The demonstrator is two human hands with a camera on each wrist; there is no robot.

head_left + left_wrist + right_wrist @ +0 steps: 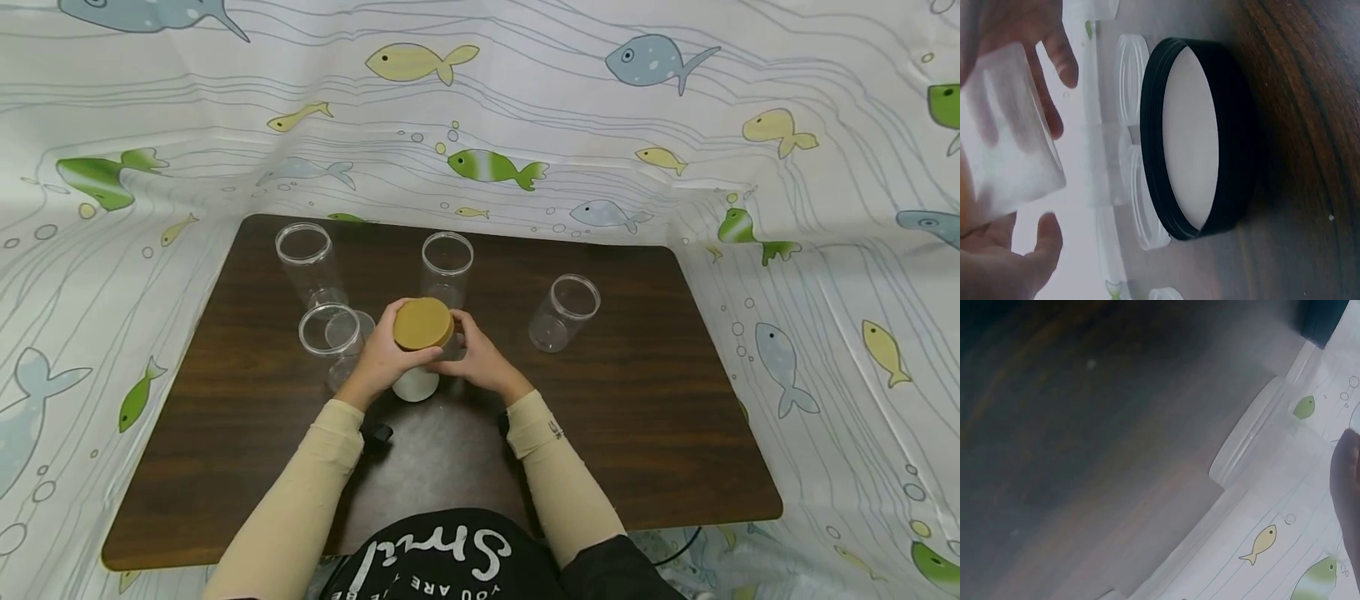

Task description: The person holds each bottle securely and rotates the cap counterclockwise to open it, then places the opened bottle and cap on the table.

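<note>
Both of my hands hold a clear jar (1007, 137) with a gold-coloured lid (423, 323) on top, lifted above the table. On its left side my left hand (384, 354) grips it, thumb towards me. My right hand (480, 354) holds the opposite side, its fingers round the jar near the lid. Beneath the jar, a round lid (416, 386) lies on the table with its white inside facing up. The left wrist view shows this lid's black rim (1238, 144). In the right wrist view only part of a hand (1346, 494) shows at the edge.
Several clear open jars stand around: one at the back left (307, 262), one behind my hands (447, 267), one to the right (564, 312) and one close to my left hand (330, 332). Fish-printed sheeting (510, 117) surrounds the brown table (660, 417).
</note>
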